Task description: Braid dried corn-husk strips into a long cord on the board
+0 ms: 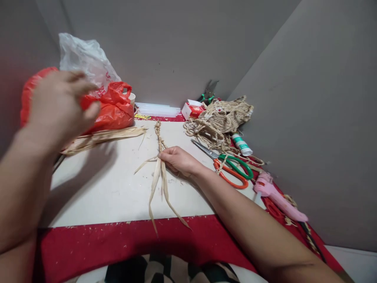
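My right hand (178, 160) pinches a braid of dried husk strips (159, 134) over the white board (123, 188), thumb on top. The braided part runs away from me, and several loose strips (156, 184) hang out toward me from under the thumb. My left hand (60, 108) is raised at the left, in front of the plastic bags, a little blurred. Its fingers are apart and nothing shows in them. Below it lies a bundle of dried husk strips (108, 136).
Red plastic bag (114, 112) and clear plastic bag (85, 55) stand back left. On the right are scissors (232, 169), braided cord (224, 118), a white-and-green roll (242, 144) and a pink glue gun (278, 198). Clear sticks (157, 110) lie behind. Grey walls enclose the red-covered table.
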{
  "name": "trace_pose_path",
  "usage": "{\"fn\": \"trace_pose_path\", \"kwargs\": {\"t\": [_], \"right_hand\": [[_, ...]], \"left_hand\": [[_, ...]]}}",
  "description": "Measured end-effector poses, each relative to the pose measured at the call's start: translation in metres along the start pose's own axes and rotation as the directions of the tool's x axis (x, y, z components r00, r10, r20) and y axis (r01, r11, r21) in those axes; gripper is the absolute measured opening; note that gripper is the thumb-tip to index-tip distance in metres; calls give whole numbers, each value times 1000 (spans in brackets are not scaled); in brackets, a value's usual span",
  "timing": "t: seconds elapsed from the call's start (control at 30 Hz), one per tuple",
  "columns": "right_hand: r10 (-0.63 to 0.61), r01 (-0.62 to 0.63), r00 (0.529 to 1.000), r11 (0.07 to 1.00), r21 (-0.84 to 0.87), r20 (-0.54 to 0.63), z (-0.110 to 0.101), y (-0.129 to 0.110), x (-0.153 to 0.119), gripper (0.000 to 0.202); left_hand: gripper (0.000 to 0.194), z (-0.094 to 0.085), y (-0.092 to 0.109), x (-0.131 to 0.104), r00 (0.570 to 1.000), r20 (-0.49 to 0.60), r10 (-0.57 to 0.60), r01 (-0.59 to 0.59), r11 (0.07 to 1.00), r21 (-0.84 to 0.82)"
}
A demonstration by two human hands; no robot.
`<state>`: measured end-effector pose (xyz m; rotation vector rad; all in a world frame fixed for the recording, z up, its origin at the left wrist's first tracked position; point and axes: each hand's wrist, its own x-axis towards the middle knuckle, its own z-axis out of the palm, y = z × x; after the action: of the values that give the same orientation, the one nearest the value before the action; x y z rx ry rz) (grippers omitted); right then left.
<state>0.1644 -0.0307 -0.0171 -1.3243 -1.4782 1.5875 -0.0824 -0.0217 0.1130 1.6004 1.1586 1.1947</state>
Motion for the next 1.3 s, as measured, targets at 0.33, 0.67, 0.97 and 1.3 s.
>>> {"fn": "trace_pose_path", "kwargs": {"t": [0.33, 0.67, 0.97, 1.3], "right_hand": [[-49, 25, 994, 970, 240, 93, -3, -9, -1, 38], [-29, -33, 980, 951, 308, 195, -11, -8, -3, 29], [-13, -85, 968, 920, 382, 249, -13, -8, -2, 31], [-32, -26, 981, 955, 296, 190, -10, -12, -3, 31]], "left_hand": [[27, 100, -74, -31, 781, 535, -324, 364, 931, 33], [18, 74, -69, -7, 922, 359, -145, 102, 985, 136], [15, 86, -92, -15, 954, 295, -47, 1, 988, 156], [20, 92, -85, -18, 918, 387, -86, 78, 996, 35]]}}
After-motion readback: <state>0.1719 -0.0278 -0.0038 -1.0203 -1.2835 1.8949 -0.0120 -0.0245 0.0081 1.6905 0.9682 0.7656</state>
